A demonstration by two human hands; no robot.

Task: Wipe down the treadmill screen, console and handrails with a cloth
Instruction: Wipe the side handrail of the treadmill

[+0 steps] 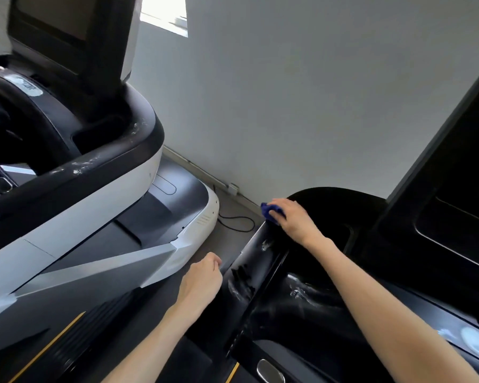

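A glossy black treadmill console [310, 297] fills the lower right, its left rim [260, 258] streaked with smears. My right hand [295, 221] presses a bunched blue cloth [270, 211] against the far left corner of that rim. My left hand [202, 280] hangs beside the console's outer left edge with its fingers loosely curled and nothing in it. The black screen panel [459, 205] rises at the right.
A second treadmill with a white and black console [100, 172] and its own screen [67, 31] stands to the left. Between the two machines a narrow strip of floor [233, 214] carries a black cable. A grey wall [302, 92] closes the back.
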